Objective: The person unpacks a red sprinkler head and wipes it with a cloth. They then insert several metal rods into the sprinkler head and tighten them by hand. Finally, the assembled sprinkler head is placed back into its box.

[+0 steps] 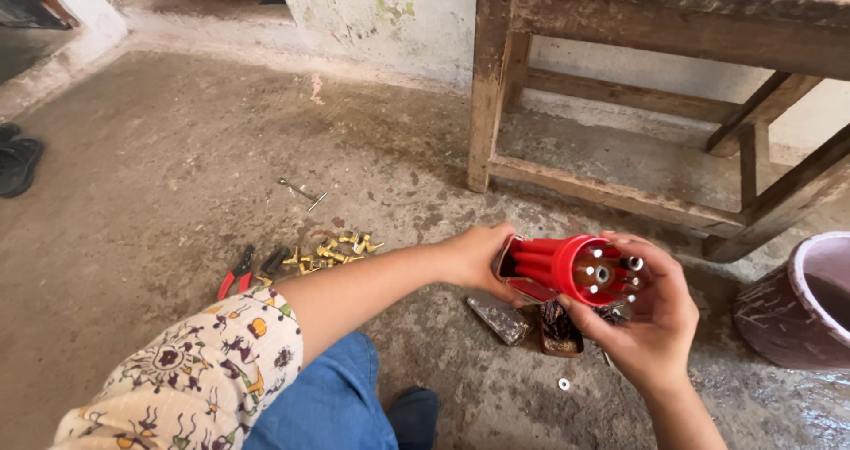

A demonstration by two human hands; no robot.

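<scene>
A red plastic cylindrical part (567,269) with ribs and a round end face carrying several small metal studs is held above the concrete floor. My left hand (478,257) grips its rear end. My right hand (651,313) cups the studded front face, fingers curled around its rim. Directly under the part lie a flat rusty metal piece (498,318) and a small dark tin (560,330) of bits.
Brass fittings (332,251) are scattered on the floor beside red-handled pliers (237,274). A small washer (564,384) lies near my right wrist. A wooden bench (637,78) stands behind, a purple clay pot (801,304) at right, dark shoes (16,162) at far left.
</scene>
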